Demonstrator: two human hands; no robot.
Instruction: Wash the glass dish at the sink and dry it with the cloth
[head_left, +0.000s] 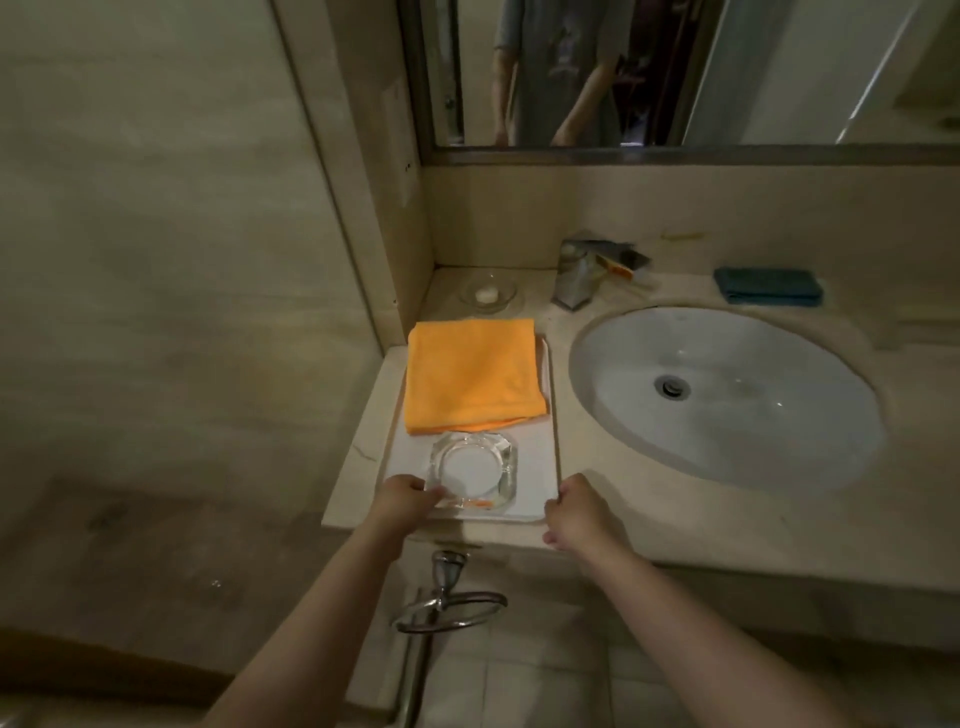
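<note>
Glass dish (472, 474) sits on the near end of the white tray (540, 457), at the left front corner of the bench (597, 499). My left hand (402, 499) is on the dish's near-left corner, fingers curled against its rim; whether this grip has fully closed round the glass I cannot tell, though contact appears made. My right hand (574, 506) holds the tray's near-right corner, fingers curled over its edge, just beside the dish but apart from it.

Finding: the dish is squarish with cut corners and has no marked long axis. It lies directly ahead of the left hand, which is the nearer of the two.

Orange cloth (474, 376) lies folded on the far half of the tray, its near hem touching or just short of the dish's far edge. Sink (779, 410) lies to the right, well apart from the dish, with bare bench between.

Judgement: the path to the basin runs rightward over the tray's raised rim, so the dish needs lifting, not sliding. Tap (574, 283) stands at the basin's far-left side. Bench edge is close under both wrists; a slipped dish would drop to the floor.
</note>
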